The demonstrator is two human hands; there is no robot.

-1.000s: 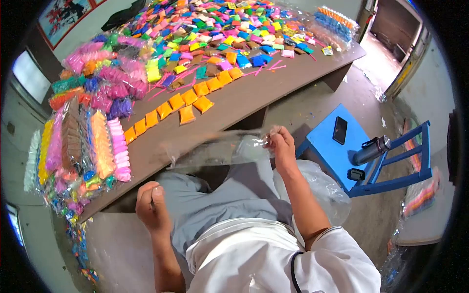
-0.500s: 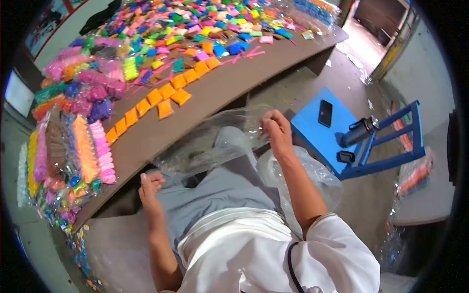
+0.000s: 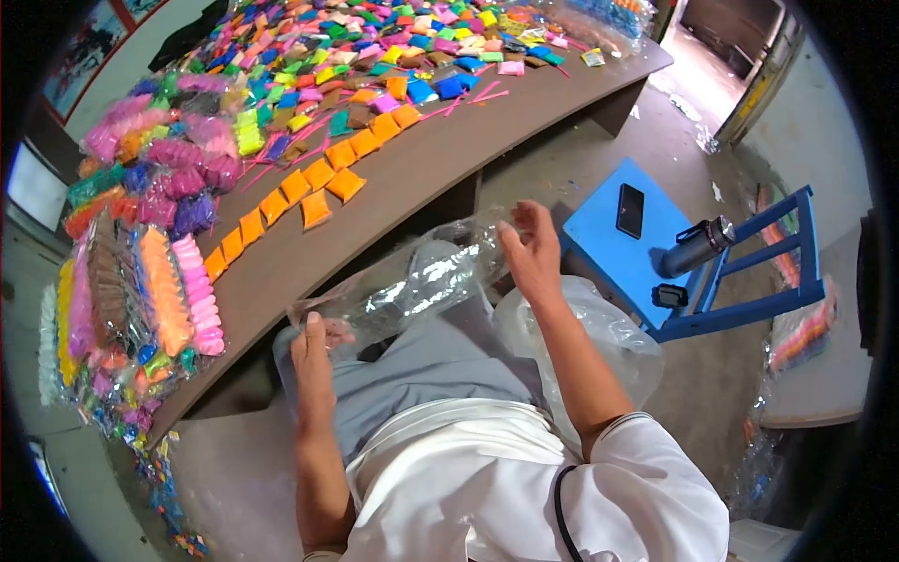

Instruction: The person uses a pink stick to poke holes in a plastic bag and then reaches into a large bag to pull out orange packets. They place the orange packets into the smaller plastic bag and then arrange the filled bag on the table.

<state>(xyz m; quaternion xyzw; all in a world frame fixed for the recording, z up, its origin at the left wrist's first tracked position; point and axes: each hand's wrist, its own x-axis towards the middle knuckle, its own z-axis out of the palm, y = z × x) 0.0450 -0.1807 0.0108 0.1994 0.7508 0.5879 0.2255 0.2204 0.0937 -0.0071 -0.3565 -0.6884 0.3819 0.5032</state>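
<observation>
A clear plastic bag (image 3: pixel 412 288) stretches across my lap, shiny and see-through, with nothing visible inside. My left hand (image 3: pixel 318 347) is at its left end, thumb up and fingers curled against the plastic. At the other end, my right hand (image 3: pixel 532 248) grips the edge between thumb and fingers. Beyond the bag, on the table, lie orange packets (image 3: pixel 318 175) in a slanting row, with a couple set beside it.
A heap of small coloured packets (image 3: pixel 356 56) covers the far part of the brown table (image 3: pixel 393 201). Bagged bundles (image 3: pixel 164 290) sit at its left end. On my right, a blue chair (image 3: pixel 609 220) holds a phone (image 3: pixel 629 211), a flask (image 3: pixel 693 248) and a black case (image 3: pixel 669 296).
My left hand has moved right and inward to the bag's left end, its fingers closing on the plastic. The bag is now drawn out taut and flatter between both hands.
</observation>
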